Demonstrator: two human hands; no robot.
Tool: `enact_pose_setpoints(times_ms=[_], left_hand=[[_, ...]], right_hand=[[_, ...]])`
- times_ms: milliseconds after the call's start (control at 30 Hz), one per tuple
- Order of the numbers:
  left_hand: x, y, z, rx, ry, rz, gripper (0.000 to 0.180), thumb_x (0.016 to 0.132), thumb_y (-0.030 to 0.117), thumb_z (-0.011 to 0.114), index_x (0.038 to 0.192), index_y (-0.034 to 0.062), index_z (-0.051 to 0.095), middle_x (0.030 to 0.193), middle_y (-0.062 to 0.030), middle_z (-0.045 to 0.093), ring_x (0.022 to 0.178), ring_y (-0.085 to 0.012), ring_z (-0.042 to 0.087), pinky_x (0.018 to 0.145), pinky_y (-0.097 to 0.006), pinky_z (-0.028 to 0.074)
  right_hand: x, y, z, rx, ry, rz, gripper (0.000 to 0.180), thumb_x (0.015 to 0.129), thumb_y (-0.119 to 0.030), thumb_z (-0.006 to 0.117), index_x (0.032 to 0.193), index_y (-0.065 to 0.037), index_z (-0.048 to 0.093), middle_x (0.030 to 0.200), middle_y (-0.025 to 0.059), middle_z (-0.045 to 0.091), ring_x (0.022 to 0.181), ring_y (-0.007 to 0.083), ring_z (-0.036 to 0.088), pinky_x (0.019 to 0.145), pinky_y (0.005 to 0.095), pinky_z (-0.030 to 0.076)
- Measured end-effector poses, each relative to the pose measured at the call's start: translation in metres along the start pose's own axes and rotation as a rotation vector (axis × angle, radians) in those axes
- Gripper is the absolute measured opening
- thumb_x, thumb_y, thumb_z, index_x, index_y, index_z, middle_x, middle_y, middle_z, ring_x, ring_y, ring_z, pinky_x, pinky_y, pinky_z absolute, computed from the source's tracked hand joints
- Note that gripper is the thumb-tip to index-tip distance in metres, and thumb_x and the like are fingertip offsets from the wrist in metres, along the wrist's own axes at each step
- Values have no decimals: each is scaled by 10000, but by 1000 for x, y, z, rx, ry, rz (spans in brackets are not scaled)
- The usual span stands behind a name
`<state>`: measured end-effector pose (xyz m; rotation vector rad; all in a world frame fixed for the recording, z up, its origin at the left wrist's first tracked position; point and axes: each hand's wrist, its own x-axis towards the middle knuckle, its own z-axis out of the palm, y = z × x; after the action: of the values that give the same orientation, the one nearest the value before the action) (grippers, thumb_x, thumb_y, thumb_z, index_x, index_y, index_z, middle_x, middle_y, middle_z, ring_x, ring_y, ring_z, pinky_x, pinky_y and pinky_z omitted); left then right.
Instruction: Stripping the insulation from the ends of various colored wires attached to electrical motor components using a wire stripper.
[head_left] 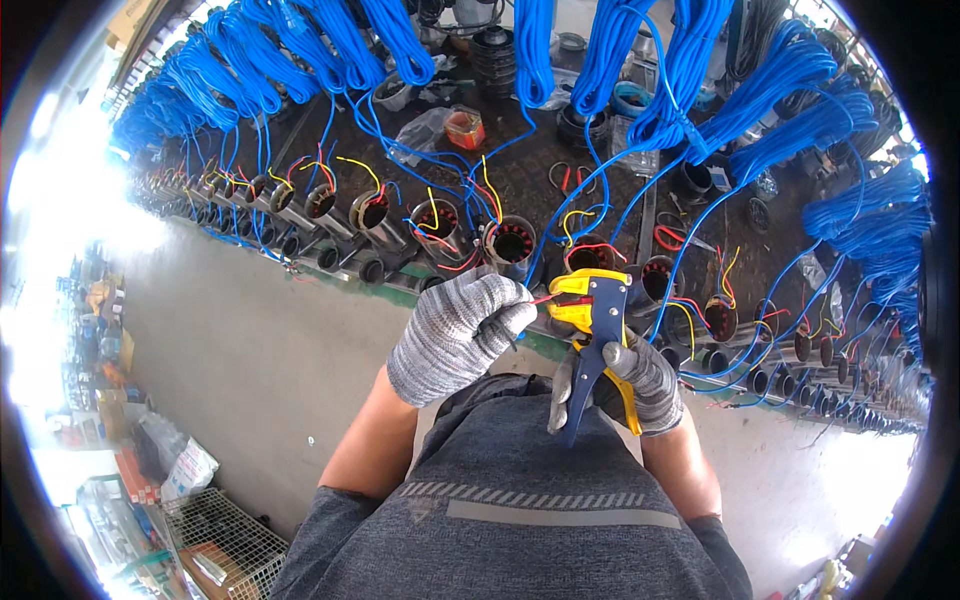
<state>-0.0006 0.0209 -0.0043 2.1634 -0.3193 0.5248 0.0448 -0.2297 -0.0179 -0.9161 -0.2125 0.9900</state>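
Observation:
My left hand (460, 330), in a grey knitted glove, is closed with its fingertips pinching a thin red wire (543, 299). The free end of that wire reaches the yellow jaws of a blue and yellow wire stripper (603, 312). My gloved right hand (645, 385) wraps round the stripper's handles, holding it upright in front of my chest. Just beyond the hands stand open metal motor cylinders (510, 243) with red, yellow and blue wires coming out of their tops. Whether the jaws bite on the wire cannot be made out.
Bundles of blue cable (535, 55) hang along the far side of the dark workbench (500, 150). Red-handled scissors (682, 238) and an orange-red box (464, 129) lie on it. Several more cylinders line the near edge. A wire basket (225, 540) stands on the floor at lower left.

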Motion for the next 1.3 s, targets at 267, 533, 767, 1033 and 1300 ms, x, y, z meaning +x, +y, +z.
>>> enact_pose_setpoints(times_ms=[267,533,767,1033,1300], left_hand=[[0,3,0,80,-34,66,185,873,48,821,979,62,670,866,-123,702,757,-334,700,662,-401,558],[-2,2,0,113,-64,68,147,899,48,795,980,57,674,835,-122,686,750,-337,694,655,-407,550],[-4,3,9,-75,22,-51,93,943,53,757,1000,33,687,911,-150,719,805,-344,716,705,-397,568],[-3,0,16,48,-66,-71,88,985,99,708,1038,31,694,935,-132,731,825,-293,732,722,-367,573],[-4,2,20,-15,-187,-225,195,926,106,730,1103,66,660,950,-69,716,855,-197,706,772,-335,555]], right_hand=[[0,-2,0,45,-43,56,845,914,-506,765,1462,61,460,951,210,729,789,315,752,714,390,613],[-2,2,-6,18,4,41,821,932,-541,733,1404,82,484,820,191,700,628,299,707,594,429,615],[-2,9,-1,44,121,-164,799,956,-562,672,1426,47,456,883,238,680,706,384,719,684,553,631],[-8,-6,24,57,72,-336,852,884,-410,816,1534,-16,432,1422,269,594,883,327,746,800,463,632],[10,-4,33,-20,63,-387,688,946,-299,772,1511,-40,477,1160,248,678,1044,388,724,892,532,620]])
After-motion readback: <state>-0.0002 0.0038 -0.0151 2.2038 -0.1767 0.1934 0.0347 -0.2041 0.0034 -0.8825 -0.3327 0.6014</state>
